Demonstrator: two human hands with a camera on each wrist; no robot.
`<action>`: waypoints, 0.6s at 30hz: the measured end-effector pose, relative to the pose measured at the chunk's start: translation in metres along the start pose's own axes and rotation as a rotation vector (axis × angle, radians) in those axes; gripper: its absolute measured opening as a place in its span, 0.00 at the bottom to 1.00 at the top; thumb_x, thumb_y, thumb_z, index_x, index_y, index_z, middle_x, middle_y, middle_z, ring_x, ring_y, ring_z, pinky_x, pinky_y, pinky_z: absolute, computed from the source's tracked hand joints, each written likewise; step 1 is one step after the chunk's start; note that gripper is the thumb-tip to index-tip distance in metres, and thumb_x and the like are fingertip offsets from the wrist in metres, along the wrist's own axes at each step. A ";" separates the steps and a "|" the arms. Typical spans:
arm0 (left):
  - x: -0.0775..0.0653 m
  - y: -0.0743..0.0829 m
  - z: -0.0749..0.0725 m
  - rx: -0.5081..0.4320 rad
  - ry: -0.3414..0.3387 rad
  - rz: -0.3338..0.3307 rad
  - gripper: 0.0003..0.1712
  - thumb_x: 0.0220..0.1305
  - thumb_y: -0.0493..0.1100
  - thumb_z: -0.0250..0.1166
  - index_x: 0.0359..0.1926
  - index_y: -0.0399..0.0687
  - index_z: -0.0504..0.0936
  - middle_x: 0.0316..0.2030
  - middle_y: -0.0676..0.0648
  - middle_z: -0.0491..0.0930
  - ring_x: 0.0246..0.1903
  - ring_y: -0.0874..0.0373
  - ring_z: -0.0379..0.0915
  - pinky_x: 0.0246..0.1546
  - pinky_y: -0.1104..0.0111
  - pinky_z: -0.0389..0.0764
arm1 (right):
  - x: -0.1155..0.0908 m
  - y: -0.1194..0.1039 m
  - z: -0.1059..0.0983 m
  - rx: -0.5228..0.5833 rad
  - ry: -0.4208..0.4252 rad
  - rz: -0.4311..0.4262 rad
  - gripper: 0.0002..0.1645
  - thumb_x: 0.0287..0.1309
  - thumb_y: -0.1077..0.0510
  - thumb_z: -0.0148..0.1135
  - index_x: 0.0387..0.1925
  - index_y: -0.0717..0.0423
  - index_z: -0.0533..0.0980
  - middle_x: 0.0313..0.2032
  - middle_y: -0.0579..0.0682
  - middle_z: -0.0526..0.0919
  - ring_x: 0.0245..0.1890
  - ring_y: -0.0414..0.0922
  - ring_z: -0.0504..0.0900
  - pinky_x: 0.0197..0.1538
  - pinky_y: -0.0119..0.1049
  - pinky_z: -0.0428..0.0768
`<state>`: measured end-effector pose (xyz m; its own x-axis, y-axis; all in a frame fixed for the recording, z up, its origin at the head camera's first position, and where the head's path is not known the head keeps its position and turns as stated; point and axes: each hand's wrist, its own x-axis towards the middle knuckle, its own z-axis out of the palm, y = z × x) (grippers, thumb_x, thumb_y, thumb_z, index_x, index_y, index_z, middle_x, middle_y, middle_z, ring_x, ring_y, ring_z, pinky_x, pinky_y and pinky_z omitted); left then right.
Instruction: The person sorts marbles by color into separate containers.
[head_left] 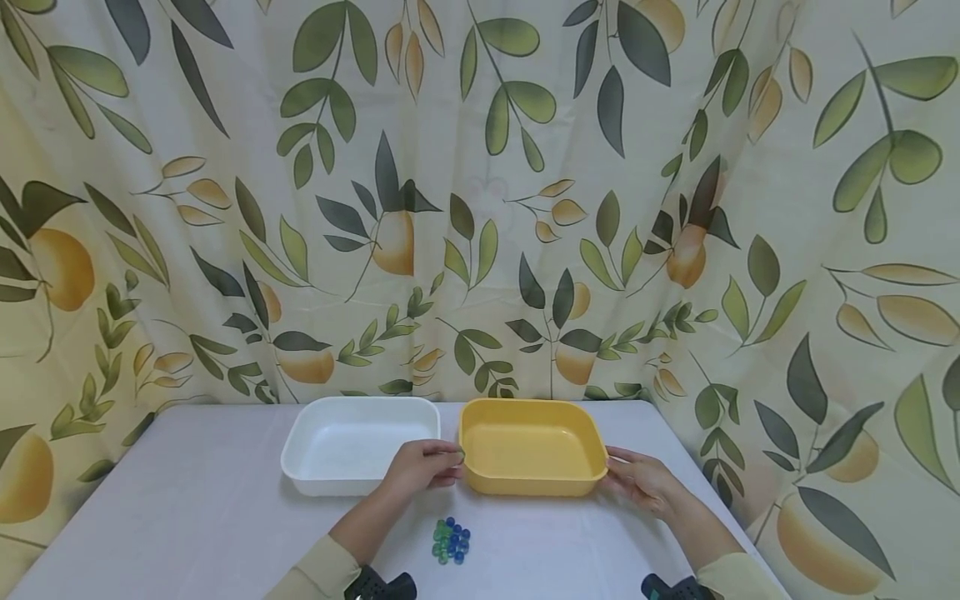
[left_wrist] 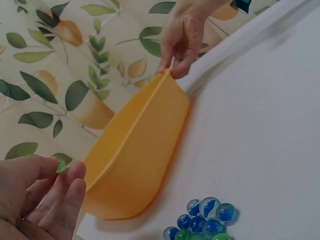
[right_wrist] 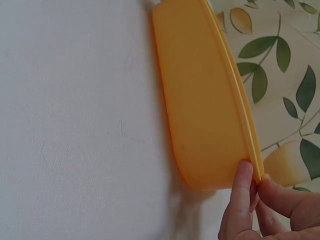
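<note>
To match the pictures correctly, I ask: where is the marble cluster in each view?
Head: marble cluster near the bottom, slightly left of centre.
Left wrist: at the bottom edge, right of centre.
Right wrist: not in it.
Shared landmark: yellow tray.

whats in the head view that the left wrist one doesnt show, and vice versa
Only the head view: the white tray and the pale sleeves.

Only the left wrist view, at least clearly: a small green thing pinched in the left hand, too covered to name, and the swirls inside the blue marbles.

Both: the yellow tray, both hands, the right hand at its end, blue and green marbles, the table and the leaf-patterned cloth behind.
</note>
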<state>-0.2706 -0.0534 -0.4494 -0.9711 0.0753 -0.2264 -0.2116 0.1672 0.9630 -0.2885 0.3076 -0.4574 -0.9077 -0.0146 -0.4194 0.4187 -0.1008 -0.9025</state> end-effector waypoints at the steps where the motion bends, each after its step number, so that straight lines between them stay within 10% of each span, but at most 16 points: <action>1: 0.001 0.001 0.000 -0.001 -0.002 0.003 0.17 0.64 0.41 0.67 0.51 0.38 0.82 0.35 0.46 0.86 0.34 0.58 0.85 0.37 0.69 0.87 | 0.000 0.000 0.000 0.000 0.000 0.001 0.37 0.68 0.67 0.54 0.72 0.71 0.51 0.39 0.51 0.83 0.39 0.45 0.86 0.55 0.40 0.82; 18: 0.007 0.005 0.013 -0.035 0.007 -0.003 0.17 0.62 0.39 0.68 0.49 0.34 0.82 0.35 0.44 0.87 0.35 0.54 0.86 0.40 0.66 0.87 | 0.004 0.004 -0.002 -0.003 -0.004 -0.022 0.36 0.68 0.68 0.54 0.72 0.72 0.52 0.36 0.50 0.84 0.37 0.43 0.86 0.52 0.38 0.84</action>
<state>-0.2772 -0.0396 -0.4476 -0.9711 0.0684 -0.2287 -0.2183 0.1325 0.9668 -0.2904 0.3091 -0.4626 -0.9169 -0.0167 -0.3987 0.3983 -0.0980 -0.9120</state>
